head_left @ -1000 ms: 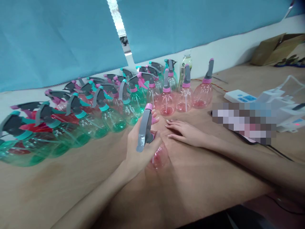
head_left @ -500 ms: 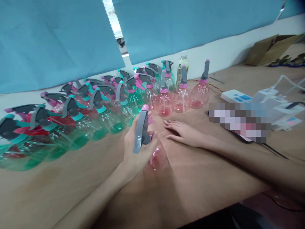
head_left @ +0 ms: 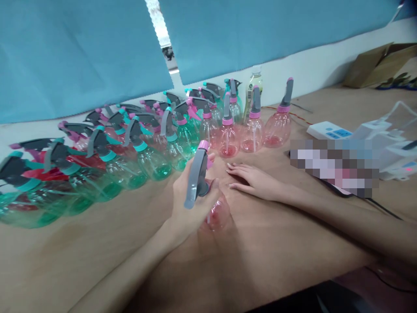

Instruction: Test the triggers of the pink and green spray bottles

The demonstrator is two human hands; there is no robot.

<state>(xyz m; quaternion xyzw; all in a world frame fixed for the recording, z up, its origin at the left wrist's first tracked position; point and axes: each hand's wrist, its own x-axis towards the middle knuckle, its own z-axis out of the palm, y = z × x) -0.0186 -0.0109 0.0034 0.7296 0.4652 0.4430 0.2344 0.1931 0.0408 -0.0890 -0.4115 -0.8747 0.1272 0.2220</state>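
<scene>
My left hand is wrapped round the neck of a pink spray bottle with a grey and pink spray head, which stands upright near the middle of the table. Part of the bottle is hidden by the fingers. To its right, my right hand lies flat on the brown table top with its fingers spread and nothing in it. Just beyond the hands are several pink spray bottles, among them one in front, one beside it and one farthest right.
Green spray bottles stand packed with pink ones along the left and back. Behind is a labelled bottle. At the right are a power strip, white plugs with cables, a blurred-out flat device and a cardboard box.
The whole view has shifted slightly, so most things appear a little farther right. My left hand keeps its hold on the pink bottle, and my right hand stays flat.
</scene>
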